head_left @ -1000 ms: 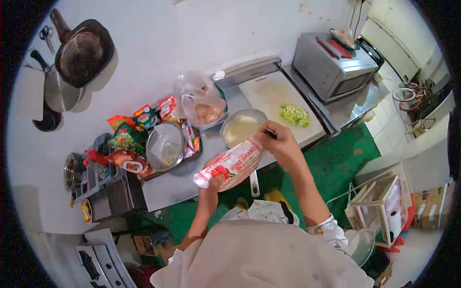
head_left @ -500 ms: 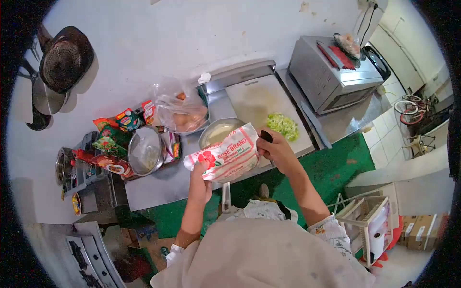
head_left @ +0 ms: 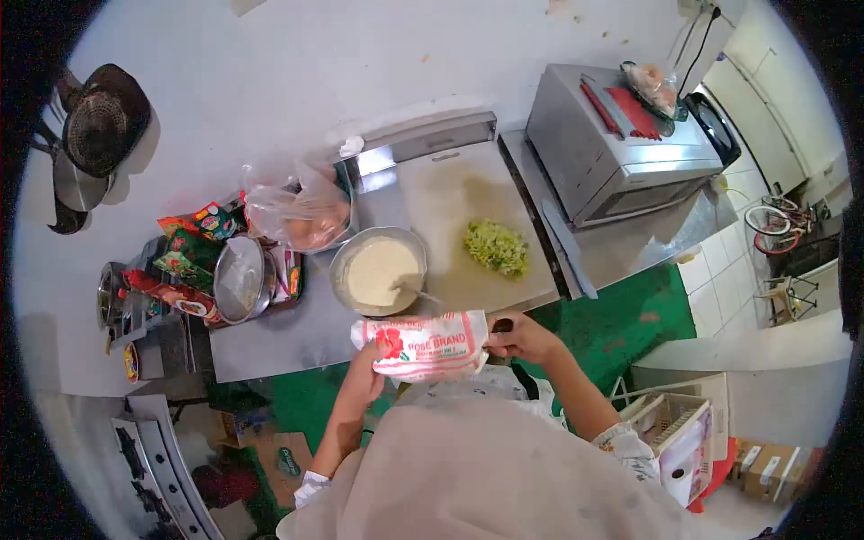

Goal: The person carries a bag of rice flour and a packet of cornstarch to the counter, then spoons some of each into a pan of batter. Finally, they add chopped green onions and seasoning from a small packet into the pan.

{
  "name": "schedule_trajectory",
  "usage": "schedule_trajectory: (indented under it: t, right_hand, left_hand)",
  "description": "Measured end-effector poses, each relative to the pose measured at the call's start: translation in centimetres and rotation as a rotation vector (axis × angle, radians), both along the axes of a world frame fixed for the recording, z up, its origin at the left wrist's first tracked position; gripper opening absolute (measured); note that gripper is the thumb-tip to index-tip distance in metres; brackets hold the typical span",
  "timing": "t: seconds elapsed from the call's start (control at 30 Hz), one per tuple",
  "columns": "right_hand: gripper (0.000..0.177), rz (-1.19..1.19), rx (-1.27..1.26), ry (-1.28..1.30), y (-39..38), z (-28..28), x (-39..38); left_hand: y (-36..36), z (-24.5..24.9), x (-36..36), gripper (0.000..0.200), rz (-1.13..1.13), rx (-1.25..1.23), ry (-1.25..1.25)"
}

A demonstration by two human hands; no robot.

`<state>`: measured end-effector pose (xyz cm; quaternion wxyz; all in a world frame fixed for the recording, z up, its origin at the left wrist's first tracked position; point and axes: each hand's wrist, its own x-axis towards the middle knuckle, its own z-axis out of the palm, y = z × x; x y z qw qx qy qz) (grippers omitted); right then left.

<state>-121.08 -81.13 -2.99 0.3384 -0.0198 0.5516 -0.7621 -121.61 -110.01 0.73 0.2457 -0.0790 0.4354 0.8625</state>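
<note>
Landmark for all positions: the batter bowl (head_left: 378, 270), a metal bowl of pale mix on the steel counter (head_left: 288, 337).

- Flour bag (head_left: 423, 345): white with red print, lying roughly level in the air just in front of the bowl, on the person's side, over the counter's front edge. It touches neither bowl nor counter.
- Left hand (head_left: 364, 367): below and in front of the bowl, fingers closed around the bag's left end from beneath. This probably props up the soft, sagging weight.
- Right hand (head_left: 522, 337): in front of the bowl and to its right, pinched shut on the bag's other end. A small dark thing shows at the thumb (cannot tell what it is). A grip at both ends likely keeps the limp bag flat, so nothing slides toward either end.
- Spoon handle (head_left: 416, 292): leans on the bowl's near right rim, free of both hands.
- Cutting board (head_left: 450, 202): just right of the bowl, with chopped greens (head_left: 496, 247) heaped on it, apart from the mix.
- Plastic bag (head_left: 297, 216): behind and left of the bowl.
- Metal lid (head_left: 238, 279): left of the bowl, with seasoning packets (head_left: 184, 247) beyond it, all seemingly parked within arm's reach.
- Oven (head_left: 621, 144): well to the bowl's right.
</note>
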Motion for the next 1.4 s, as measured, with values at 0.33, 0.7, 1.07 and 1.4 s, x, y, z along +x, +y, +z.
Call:
schedule_trajectory:
  t: [0.33, 0.7, 1.07, 1.4]
  right_hand:
    - [0.021, -0.293, 0.826, 0.566, -1.3, -12.5, -9.0]
    - [0.026, -0.304, 1.004, 0.513, -1.7, -12.7, -14.7]
    - [0.028, -0.096, 0.406, 0.506, -10.5, 9.2, -10.9]
    - [0.026, 0.052, 0.314, 0.733, -28.6, 2.1, -12.6]
  left_hand:
    - [1.9, -0.5, 2.3, 0.054, 0.031, -0.095, 0.02]
    - [0.9, -1.8, 3.8, 0.054, 0.18, -0.13, 0.01]
    - [-6.9, 0.3, 2.9, 0.06, 0.485, -0.099, 0.135]
    - [-19.0, -3.4, 1.5, 0.043, 0.669, -0.375, 0.177]
